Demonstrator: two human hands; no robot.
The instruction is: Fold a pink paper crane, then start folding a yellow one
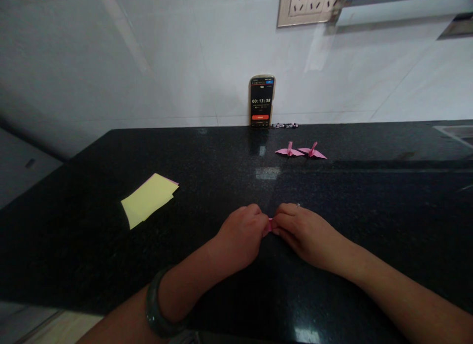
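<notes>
Between my two hands is a small piece of pink paper [270, 225], mostly covered by my fingers. My left hand [246, 231] is closed on its left end, the fingertips curled out of sight. From the other side my right hand [303, 230], with a ring on one finger, pinches the right end. Both hands are low over the dark counter, almost touching. Farther back, two folded pink paper cranes [289, 151] stand side by side, their wings spread.
Yellow paper sheets [150, 198] with a pink edge beneath lie to the left on the black counter [207, 171]. A phone [261, 102] showing a timer leans on the tiled wall, a beaded strap [286, 125] beside it. A socket panel [310, 6] is above.
</notes>
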